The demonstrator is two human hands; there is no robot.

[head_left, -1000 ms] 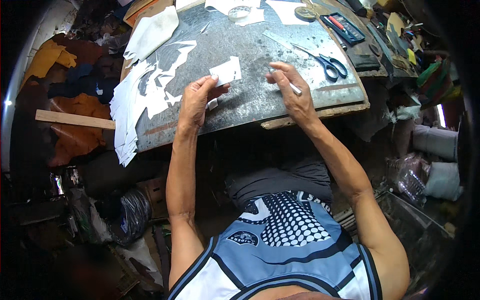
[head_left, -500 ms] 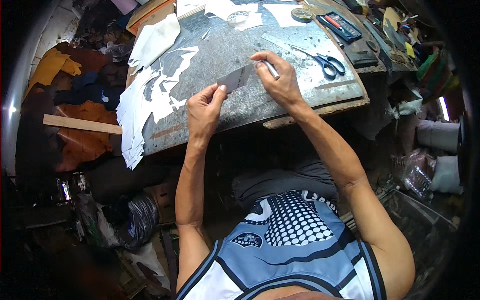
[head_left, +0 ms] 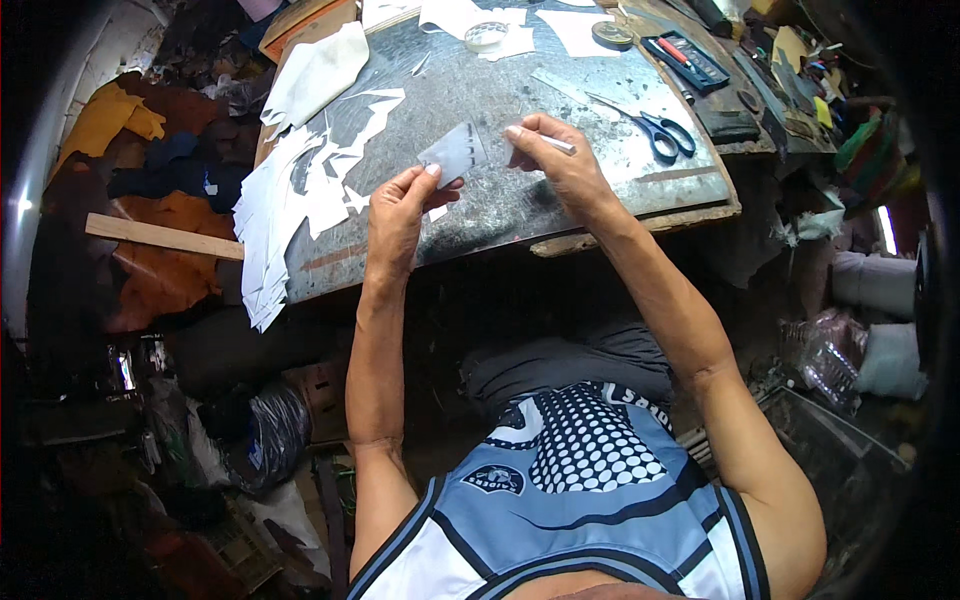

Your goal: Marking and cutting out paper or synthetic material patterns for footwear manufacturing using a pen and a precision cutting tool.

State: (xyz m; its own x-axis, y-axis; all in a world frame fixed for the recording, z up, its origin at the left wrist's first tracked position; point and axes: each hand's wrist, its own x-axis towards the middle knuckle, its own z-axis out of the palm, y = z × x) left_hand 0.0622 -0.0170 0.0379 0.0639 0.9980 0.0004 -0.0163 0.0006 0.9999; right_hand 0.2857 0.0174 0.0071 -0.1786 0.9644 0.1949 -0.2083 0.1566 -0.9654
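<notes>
Over the worktable's near part, my left hand [head_left: 400, 215] pinches a small pale grey flat piece [head_left: 455, 155] by its lower left edge. Short dark marks or slits run along the piece's right edge. My right hand [head_left: 560, 165] is closed around a slim, pale, pen-like tool [head_left: 558, 145], whose rear end sticks out to the right. The tool's tip is hidden by the fingers. A gap separates the right hand from the piece. To the right on the table lie scissors [head_left: 662, 138] with dark blue handles, beside a metal ruler [head_left: 560, 86].
White cut sheets and scraps [head_left: 270, 225] are heaped along the worktable's [head_left: 400, 240] left side. Tape rolls [head_left: 487, 37] and a dark tool tray [head_left: 688, 60] stand at the back. A wooden slat [head_left: 165, 237] juts out at left, over brown and orange leather-like pieces [head_left: 170, 285].
The right hand has drawn away to the right and slightly down from the grey piece. In my left hand the piece has turned, showing more of its marked face.
</notes>
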